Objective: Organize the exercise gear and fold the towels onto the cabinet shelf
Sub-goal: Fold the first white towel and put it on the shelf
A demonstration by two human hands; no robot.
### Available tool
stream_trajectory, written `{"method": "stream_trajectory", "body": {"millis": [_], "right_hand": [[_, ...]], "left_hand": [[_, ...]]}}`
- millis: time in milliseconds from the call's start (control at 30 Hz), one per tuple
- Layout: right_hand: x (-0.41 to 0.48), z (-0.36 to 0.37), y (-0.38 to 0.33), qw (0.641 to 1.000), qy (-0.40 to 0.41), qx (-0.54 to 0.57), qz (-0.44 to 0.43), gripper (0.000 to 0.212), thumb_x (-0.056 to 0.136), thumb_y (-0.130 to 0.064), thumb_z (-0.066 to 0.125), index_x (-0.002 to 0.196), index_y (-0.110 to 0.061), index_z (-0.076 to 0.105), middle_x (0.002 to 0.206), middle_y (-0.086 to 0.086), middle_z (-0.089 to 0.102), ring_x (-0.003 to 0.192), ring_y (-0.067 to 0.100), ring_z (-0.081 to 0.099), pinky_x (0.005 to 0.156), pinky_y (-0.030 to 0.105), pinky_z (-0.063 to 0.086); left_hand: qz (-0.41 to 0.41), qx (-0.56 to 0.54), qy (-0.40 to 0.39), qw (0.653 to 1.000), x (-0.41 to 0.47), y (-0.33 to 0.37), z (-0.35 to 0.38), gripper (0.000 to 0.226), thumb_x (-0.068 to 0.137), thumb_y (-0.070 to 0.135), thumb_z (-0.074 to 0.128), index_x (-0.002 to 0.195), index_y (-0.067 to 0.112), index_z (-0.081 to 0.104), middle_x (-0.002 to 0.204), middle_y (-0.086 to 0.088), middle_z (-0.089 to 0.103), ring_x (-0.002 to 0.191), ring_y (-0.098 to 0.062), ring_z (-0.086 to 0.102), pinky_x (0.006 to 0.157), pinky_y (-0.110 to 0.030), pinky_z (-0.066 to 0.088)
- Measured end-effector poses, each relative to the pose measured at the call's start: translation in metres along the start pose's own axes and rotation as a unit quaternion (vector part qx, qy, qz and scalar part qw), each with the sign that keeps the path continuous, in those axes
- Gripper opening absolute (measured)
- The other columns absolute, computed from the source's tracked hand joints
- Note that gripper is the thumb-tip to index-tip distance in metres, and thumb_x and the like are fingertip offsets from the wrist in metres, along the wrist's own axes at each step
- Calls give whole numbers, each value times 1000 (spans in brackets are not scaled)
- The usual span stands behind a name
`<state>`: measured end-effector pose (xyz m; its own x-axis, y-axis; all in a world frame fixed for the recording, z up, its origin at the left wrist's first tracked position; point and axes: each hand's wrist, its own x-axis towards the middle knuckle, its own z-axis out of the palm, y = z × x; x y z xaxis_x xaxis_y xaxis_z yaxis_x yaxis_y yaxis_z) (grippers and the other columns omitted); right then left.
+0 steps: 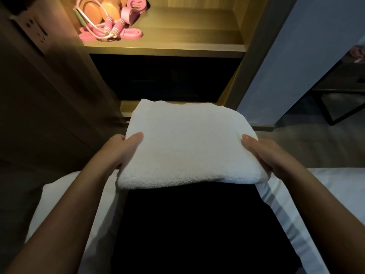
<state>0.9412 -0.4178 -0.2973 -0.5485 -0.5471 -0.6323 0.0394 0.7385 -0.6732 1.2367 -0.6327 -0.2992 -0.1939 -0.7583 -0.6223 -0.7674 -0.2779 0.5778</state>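
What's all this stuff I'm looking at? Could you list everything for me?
towel: one, white, folded, held up in front of the cabinet
jump rope: one, pink handles, left side of the shelf
bands: several, pink, beside the rope
rounded pieces: about two, peach, behind the rope; kind unclear
shelf: one, wooden, lit, top centre
bedding: white, bottom corners
left hand: grips the towel's left edge
right hand: grips the towel's right edge

Dim room. Warm light glows on the shelf at twelve o'clock; the towel catches it; six o'clock black, edges bowed.
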Motion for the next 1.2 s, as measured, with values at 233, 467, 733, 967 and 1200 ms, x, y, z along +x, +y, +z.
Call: {"method": "stream_trajectory", "body": {"millis": [233,467,733,967,1200], "right_hand": [[6,10,20,994,91,9,-62,50,97,-51,47,127,-11,55,109,4,57,96,22,55,81,36,42],[7,8,22,999,19,39,30,41,99,-54,40,112,-17,49,108,7,55,99,25,53,86,39,41],[16,0,21,988,59,131,52,50,102,-55,27,100,-20,63,102,7,67,96,26,62,83,41,49],[30,-4,41,963,26,258,66,44,102,-51,37,90,-21,67,77,0,75,68,17,73,57,29,52],[33,-14,49,974,-56,219,31,76,74,-80,32,115,-25,67,110,6,74,98,23,72,64,30,59]], "left_hand": [[68,-76,50,994,1,-20,12,40,94,48,52,117,16,48,100,2,57,88,-17,56,69,-35,45],[-2,-218,39,975,-4,-32,11,37,95,51,51,103,16,61,99,-4,65,92,-24,62,77,-38,49],[-12,-335,-2,942,3,-36,0,37,97,51,48,96,20,69,77,0,71,71,-20,65,64,-32,45],[96,-181,20,979,11,-37,13,12,102,31,46,111,29,54,97,8,62,81,-10,59,59,-27,42],[-2,-287,-126,949,10,-66,-11,39,83,67,48,82,36,72,83,10,76,75,-7,72,66,-30,51]]}}
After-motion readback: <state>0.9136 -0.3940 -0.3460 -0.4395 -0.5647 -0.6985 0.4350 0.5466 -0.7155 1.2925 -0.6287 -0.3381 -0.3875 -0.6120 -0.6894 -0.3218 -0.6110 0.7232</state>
